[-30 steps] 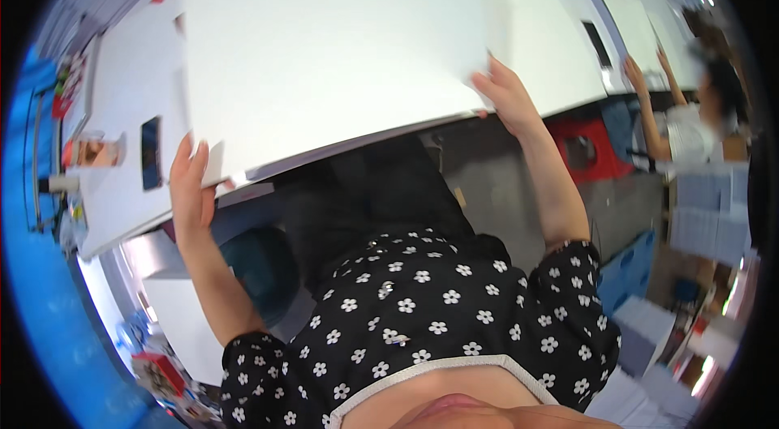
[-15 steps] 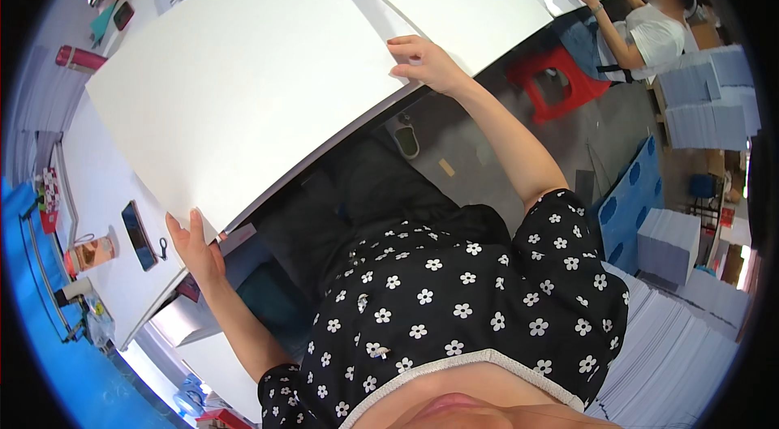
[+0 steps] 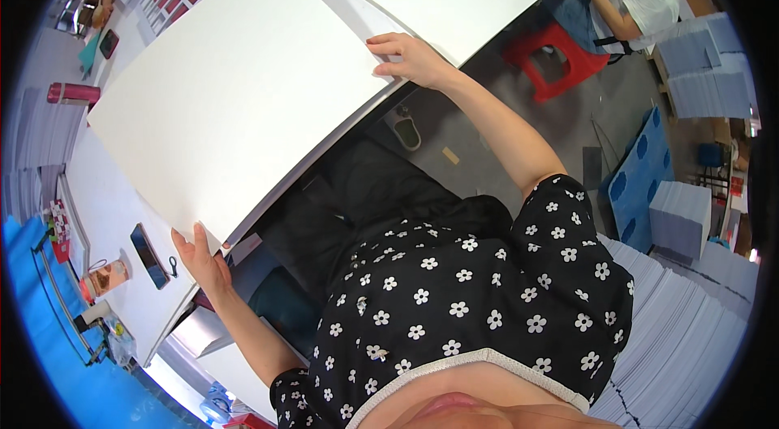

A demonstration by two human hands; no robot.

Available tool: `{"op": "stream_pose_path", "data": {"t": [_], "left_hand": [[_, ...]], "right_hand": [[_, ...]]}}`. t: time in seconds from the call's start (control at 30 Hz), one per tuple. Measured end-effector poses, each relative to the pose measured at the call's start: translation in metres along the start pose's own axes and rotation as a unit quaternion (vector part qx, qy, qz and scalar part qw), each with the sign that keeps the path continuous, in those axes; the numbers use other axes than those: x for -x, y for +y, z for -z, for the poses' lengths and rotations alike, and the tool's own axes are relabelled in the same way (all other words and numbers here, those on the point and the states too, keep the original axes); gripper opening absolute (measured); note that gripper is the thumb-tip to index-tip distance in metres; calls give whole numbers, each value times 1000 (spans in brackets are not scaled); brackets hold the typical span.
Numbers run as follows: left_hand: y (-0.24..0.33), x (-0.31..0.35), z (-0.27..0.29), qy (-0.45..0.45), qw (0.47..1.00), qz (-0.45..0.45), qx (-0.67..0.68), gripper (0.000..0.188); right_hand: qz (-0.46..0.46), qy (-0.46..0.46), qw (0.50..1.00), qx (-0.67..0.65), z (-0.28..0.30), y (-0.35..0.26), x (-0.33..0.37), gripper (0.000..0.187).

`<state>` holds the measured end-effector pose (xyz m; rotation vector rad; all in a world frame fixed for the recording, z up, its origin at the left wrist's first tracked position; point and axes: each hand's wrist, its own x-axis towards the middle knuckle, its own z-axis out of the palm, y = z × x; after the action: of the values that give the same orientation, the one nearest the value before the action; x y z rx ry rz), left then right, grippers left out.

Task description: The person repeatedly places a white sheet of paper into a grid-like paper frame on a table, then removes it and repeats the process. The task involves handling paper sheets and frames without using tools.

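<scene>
Head view: big white sheet (image 3: 235,96) sits over the table (image 3: 105,194) up front, left hand (image 3: 207,267) and right hand (image 3: 418,62) both spread around its near corners, not pinching, I'd guess to keep it straight.

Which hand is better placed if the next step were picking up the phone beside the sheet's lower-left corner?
Probably the left hand: it is at that corner of the white sheet, close to the phone. The right hand is at the sheet's right side, much farther off.
</scene>
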<state>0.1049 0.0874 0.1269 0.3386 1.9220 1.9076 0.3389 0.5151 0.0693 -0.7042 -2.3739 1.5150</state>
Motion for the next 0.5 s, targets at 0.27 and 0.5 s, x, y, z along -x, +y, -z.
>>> {"op": "stream_pose_path", "data": {"t": [0.27,0.5], "left_hand": [[1,-4,-1,-10,1000,-7,-3,46],[0,-3,-3,-6,1000,-3,-20,46]], "right_hand": [[6,3,1000,17,0,5,0,48],[116,57,978,161,-7,14,1,45]]}}
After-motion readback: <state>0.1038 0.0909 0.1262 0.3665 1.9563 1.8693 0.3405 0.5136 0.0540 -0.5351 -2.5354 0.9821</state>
